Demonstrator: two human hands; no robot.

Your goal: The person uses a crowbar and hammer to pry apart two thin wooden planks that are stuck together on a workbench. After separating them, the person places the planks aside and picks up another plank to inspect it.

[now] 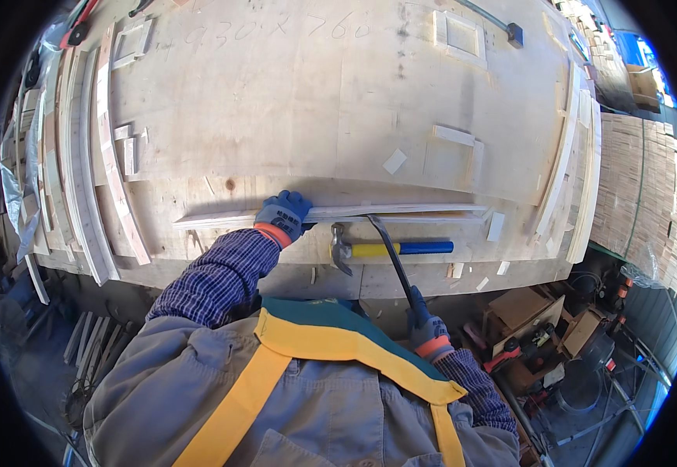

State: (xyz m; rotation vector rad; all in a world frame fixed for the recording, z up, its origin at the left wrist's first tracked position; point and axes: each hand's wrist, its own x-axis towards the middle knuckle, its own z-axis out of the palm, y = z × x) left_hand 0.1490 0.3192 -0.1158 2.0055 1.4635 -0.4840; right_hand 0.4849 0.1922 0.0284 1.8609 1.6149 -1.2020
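Note:
A long pale wooden strip [222, 218] lies crosswise on the near part of the workbench. My left hand [285, 212], in a blue-grey glove with an orange cuff, is closed over it left of the middle. In my right hand [424, 325], gloved alike, is the lower end of a dark pry bar [392, 255]. The bar slants up and left, and its bent tip meets the strip. Whether the tip is wedged in or only touching, I cannot tell. A claw hammer [424, 247] with a yellow and blue handle lies below the strip, partly crossed by the bar.
Small wooden frames [460, 35] sit on the plywood bench [261, 109]. Long wooden strips [85, 171] line its left side, and more strips [584, 179] its right. A strapped timber stack [634, 187] stands at the right. Boxes [517, 311] and tools clutter the lower right.

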